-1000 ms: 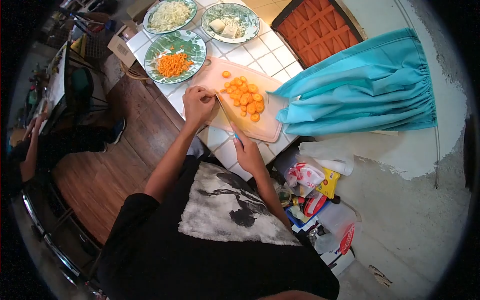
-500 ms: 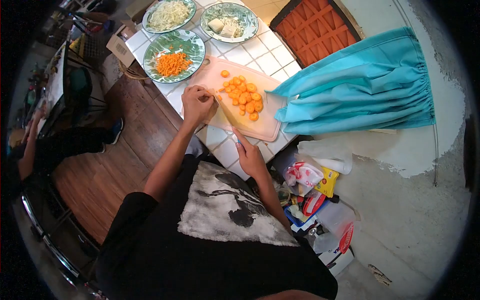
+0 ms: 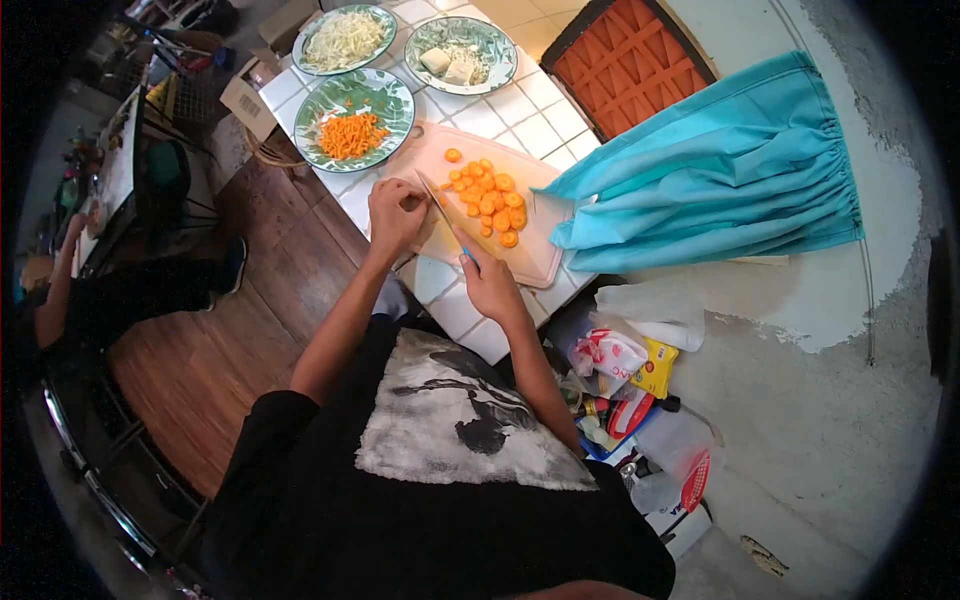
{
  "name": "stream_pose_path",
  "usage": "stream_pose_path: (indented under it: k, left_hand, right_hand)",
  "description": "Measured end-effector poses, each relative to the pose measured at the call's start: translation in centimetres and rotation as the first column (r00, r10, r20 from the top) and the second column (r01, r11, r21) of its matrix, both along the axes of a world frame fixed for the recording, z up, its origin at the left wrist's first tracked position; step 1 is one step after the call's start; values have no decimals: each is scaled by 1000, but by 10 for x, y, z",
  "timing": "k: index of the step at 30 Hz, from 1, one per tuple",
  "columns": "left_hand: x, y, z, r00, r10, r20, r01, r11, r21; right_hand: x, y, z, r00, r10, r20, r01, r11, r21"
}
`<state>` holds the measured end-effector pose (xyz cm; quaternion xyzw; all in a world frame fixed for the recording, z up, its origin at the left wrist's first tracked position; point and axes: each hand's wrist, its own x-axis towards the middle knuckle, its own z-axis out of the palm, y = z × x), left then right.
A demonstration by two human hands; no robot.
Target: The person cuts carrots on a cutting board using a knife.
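Round orange carrot slices (image 3: pixel 497 201) lie in a loose heap on a pink cutting board (image 3: pixel 541 262). My right hand (image 3: pixel 489 284) is closed round the blue handle of a knife (image 3: pixel 440 207), whose blade points up and left over the board. At the board's left edge my left hand (image 3: pixel 397 212) is pinched near the blade tip; what its fingers hold is hidden or too small to name. Above it stands a green patterned plate (image 3: pixel 390 92) with shredded carrot (image 3: pixel 349 136).
Two more plates stand at the back, one with pale shreds (image 3: pixel 343 42), one with white chunks (image 3: pixel 459 70). A turquoise curtain (image 3: pixel 720 170) touches the table's right side. Bags (image 3: pixel 610 352) lie below right. Another person's leg (image 3: pixel 170 287) is at far left.
The knife in my right hand has shifted up, with its blade tip higher beside my left hand. The whole view has moved slightly.
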<state>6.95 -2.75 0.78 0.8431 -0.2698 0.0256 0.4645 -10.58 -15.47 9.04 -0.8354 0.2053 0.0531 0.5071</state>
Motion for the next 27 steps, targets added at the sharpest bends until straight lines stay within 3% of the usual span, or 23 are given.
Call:
stream_pose_path:
  k: [4,6,10,12,13,15,17,19,23,27]
  left_hand:
    - [-6,0,9,974,126,-187,-128,992,2]
    - [-7,0,6,937,52,-346,-156,948,-279]
    - [-1,13,14,964,8,-266,-75,967,-242]
    - [2,17,19,945,12,-328,-57,990,-126]
    - [3,17,21,947,8,-321,-51,991,-124]
    - [2,17,26,994,35,-101,-37,999,-22]
    - [5,17,33,993,15,-114,-10,999,45]
    - [14,15,33,970,-176,170,159,981,110]
    - [20,12,32,959,-261,112,226,940,255]
    - [17,6,35,980,-158,118,108,931,348]
  right_hand:
    - [-24,5,-10,995,-23,100,24,1000,-12]
    - [-40,7,-3,999,-37,14,37,999,-6]
    - [-50,16,10,982,-38,-183,18,994,-108]
    - [-52,19,8,985,-41,-169,19,991,-130]
    - [-52,21,7,987,-34,-159,9,988,-153]
    - [-54,25,-3,996,-65,-56,57,990,-133]
    - [-57,28,-10,994,-94,47,99,990,-105]
    - [-55,27,-3,992,-120,-48,117,992,-54]
    - [-56,25,-4,987,-162,21,162,987,-5]
    - [-56,23,-12,983,-178,43,178,984,-4]
